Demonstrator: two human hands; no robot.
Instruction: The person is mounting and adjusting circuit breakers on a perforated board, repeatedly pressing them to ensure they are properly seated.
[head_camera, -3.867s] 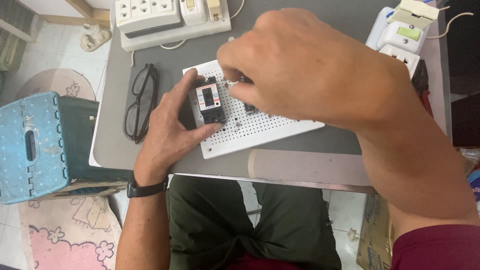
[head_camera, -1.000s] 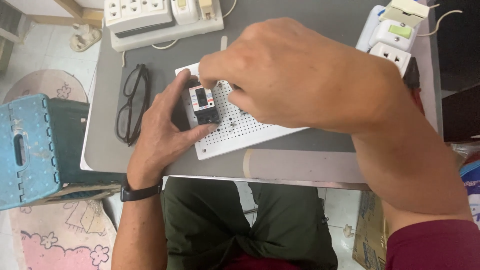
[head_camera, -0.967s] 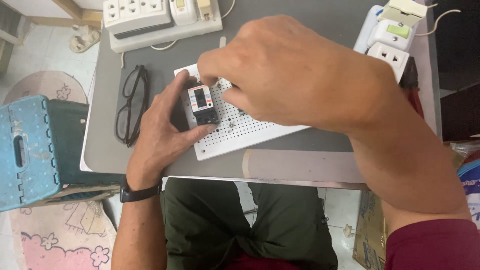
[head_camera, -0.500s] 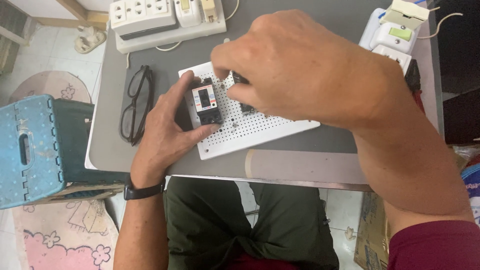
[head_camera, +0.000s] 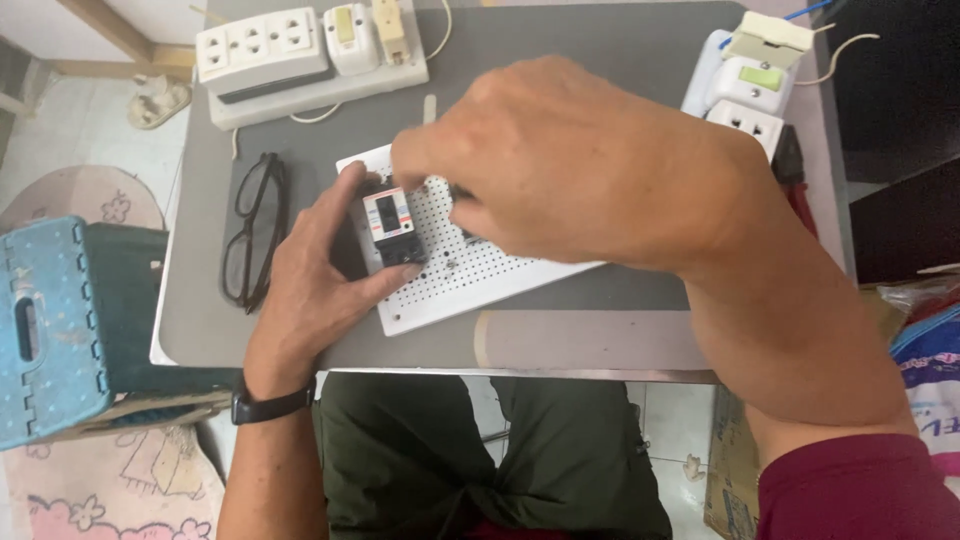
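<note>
Left hand (head_camera: 315, 285) clamps small breaker (head_camera: 392, 225) onto white perforated board (head_camera: 470, 275), table (head_camera: 600, 310) centre. Right hand (head_camera: 580, 165) hovers over board, grip unclear. Breaker likely light, rigid; hold by sides.

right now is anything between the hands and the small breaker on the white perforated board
Nothing visible. The left hand already touches the breaker on the perforated board. The right hand hovers just beside it, hiding what its fingertips touch.
</note>
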